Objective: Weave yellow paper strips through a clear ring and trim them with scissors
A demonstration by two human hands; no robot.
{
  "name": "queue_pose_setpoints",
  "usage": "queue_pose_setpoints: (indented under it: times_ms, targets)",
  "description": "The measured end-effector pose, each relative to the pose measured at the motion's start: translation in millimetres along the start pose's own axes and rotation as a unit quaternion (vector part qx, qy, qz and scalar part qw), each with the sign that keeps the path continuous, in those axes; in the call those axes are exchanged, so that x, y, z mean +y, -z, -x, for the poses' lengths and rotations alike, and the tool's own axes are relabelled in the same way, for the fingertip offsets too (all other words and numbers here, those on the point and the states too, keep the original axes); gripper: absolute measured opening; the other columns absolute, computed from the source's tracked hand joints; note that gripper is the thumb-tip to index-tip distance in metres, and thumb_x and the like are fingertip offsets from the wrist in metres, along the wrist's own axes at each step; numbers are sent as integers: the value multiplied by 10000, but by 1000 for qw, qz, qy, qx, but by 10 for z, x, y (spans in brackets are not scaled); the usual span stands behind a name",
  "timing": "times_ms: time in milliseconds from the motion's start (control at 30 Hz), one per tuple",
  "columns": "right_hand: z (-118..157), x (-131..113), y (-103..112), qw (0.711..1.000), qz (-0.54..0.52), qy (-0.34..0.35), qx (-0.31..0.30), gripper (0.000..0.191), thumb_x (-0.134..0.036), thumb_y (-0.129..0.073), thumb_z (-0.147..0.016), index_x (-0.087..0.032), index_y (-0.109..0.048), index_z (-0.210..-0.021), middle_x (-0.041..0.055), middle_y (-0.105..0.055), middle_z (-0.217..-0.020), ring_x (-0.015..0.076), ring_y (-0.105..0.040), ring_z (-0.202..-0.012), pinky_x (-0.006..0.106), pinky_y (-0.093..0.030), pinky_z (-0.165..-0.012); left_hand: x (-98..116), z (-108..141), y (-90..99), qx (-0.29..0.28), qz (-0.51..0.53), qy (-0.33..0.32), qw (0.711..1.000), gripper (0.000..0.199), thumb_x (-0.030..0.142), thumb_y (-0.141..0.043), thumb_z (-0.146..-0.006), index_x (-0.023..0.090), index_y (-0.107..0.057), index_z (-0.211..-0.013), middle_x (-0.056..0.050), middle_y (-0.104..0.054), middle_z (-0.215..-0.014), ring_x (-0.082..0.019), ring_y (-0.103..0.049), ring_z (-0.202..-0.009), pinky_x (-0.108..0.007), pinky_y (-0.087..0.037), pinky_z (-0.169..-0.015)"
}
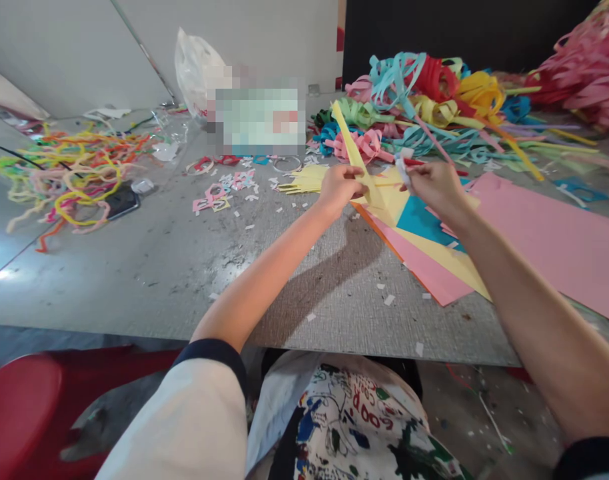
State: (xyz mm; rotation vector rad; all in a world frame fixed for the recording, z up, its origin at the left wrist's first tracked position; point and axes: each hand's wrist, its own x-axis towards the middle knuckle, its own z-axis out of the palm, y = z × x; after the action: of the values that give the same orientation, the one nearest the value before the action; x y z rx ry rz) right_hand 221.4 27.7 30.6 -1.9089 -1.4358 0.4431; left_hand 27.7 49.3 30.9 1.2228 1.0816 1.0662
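Observation:
My left hand [340,190] is closed on a folded yellow paper strip [353,147], which stands tilted up and away from the table. Opposite it, my right hand [437,190] pinches a small white object [402,170] whose kind I cannot make out. A thin red item [415,162] shows close to those fingers; I cannot tell whether they touch it. Under both hands lie overlapping sheets of coloured paper, among them a blue sheet [427,223] and a pink sheet [434,273]. Fringed yellow paper [304,179] sticks out left of my left hand.
Looped paper flowers [434,100] pile up at the back right, beside a large pink sheet [554,233]. Tangled pipe cleaners [79,173] partly cover a phone [120,201] at left. Paper scraps dot the table [159,280]. A red stool [29,407] stands front left.

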Motion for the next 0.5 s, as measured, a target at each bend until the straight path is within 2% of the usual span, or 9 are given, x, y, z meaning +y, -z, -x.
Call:
queue_pose_setpoints:
  times_ms: [33,67,200,267,400,500]
  targets:
    - [32,-13,-24,998,-55,4,-15,290,-146,-605,-1029,-164,-717,-762,24,-585,-658,138,-461,-622,321,-352,-633,-7,-21,-5,3,3,-4,1000,299,-88,-719,-752,153,-662,-919,-54,-705,-1001,-138,-702,-884,-290,-602,-906]
    - [58,-14,-42,995,-94,10,-27,304,-192,-662,-1010,-196,-684,-707,9,-564,-632,135,-442,-624,326,-355,-645,-17,-43,-7,6,6,-8,1000,310,-87,-716,-747,150,-665,-940,-64,-711,-1039,-140,-709,-897,-288,-601,-908]
    - [106,47,-50,977,-184,47,-96,445,-590,-829,-876,-285,-602,-645,10,-557,-597,168,-423,-655,367,-349,-656,-59,-133,15,19,14,-21,999,332,-62,-731,-744,147,-684,-998,-79,-733,-1104,-151,-731,-933,-287,-599,-920]
    - [137,59,-23,972,-194,44,-122,505,-694,-843,-809,-295,-576,-654,25,-574,-608,181,-427,-670,379,-346,-659,-73,-178,39,25,14,-23,999,304,-41,-739,-756,145,-697,-993,-77,-746,-1047,-164,-741,-947,-293,-596,-925]
    - [260,-17,65,967,-193,28,-165,585,-748,-867,-743,-292,-526,-606,42,-557,-629,177,-405,-657,396,-352,-682,-81,-251,82,36,7,-22,999,238,-9,-751,-763,139,-720,-947,-67,-754,-917,-185,-753,-927,-316,-594,-926]
    - [316,-54,116,960,-184,39,-209,575,-736,-851,-756,-295,-514,-607,50,-538,-636,199,-422,-671,419,-350,-714,-85,-284,95,43,10,-21,999,229,-20,-728,-753,143,-725,-915,-52,-745,-861,-184,-755,-900,-323,-594,-930]
